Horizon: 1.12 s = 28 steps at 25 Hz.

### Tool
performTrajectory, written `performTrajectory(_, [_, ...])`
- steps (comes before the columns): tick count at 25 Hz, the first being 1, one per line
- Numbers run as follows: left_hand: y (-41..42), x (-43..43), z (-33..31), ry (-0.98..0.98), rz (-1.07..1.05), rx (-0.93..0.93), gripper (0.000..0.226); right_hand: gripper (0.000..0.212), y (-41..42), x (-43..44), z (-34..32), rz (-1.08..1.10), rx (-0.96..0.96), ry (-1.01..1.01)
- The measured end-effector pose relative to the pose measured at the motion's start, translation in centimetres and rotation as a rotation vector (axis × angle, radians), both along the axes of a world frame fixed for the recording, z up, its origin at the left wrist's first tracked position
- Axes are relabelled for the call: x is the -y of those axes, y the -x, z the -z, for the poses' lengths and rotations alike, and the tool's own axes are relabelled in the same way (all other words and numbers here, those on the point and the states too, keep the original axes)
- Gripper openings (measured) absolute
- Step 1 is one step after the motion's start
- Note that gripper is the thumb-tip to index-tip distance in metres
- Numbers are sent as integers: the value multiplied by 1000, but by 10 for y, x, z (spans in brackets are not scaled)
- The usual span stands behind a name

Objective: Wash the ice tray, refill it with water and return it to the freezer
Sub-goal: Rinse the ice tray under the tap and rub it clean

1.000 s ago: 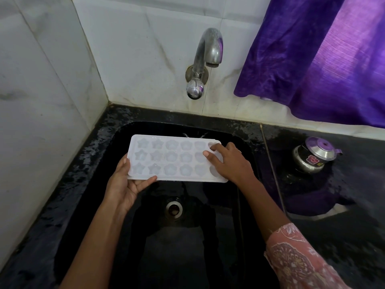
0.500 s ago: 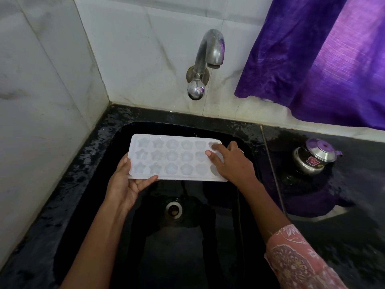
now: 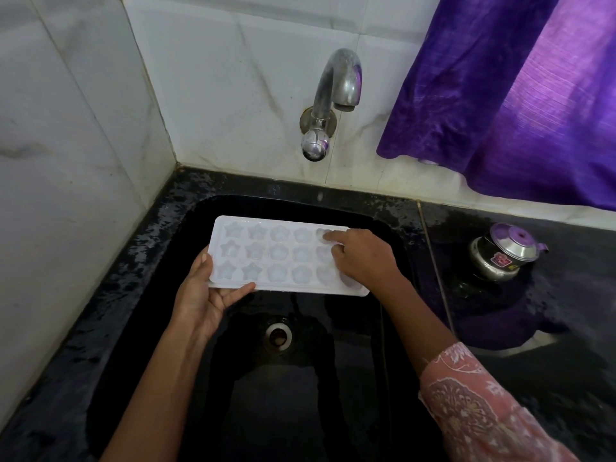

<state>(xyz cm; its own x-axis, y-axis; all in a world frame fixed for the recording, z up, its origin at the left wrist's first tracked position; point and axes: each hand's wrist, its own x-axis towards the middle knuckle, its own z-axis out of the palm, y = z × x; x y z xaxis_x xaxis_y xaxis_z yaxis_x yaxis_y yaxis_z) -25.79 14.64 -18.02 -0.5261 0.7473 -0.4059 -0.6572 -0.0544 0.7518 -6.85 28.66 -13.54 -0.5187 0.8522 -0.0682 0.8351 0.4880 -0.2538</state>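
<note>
A white ice tray (image 3: 276, 258) with star and flower cells is held level over the black sink (image 3: 300, 411), below the tap (image 3: 336, 95). No water runs from the tap. My left hand (image 3: 203, 301) grips the tray's left end, thumb on the near rim and fingers underneath. My right hand (image 3: 363, 258) rests on the tray's right part and hides its last cells. Its index finger is stretched out and presses into a far-row cell, while the other fingers are bent against the tray.
The sink's drain (image 3: 279, 335) lies straight under the tray. A small steel pot with a lid (image 3: 503, 255) stands on the wet black counter (image 3: 566, 328) to the right. A purple curtain (image 3: 516, 95) hangs at the upper right. White tiled walls close the left and back.
My right index finger has slid a little to the left along the far row, and the other fingers have bent more. The tray and my left hand have hardly moved.
</note>
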Motion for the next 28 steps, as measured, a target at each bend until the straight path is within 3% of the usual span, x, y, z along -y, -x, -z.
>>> performTrajectory(4, [0, 0, 1, -2, -12, 5, 26, 41, 9, -3, -7, -34, 85, 31])
performTrajectory(28, [-1, 0, 2, 13, -30, 3, 26, 38, 10, 0, -9, 33, 46, 54])
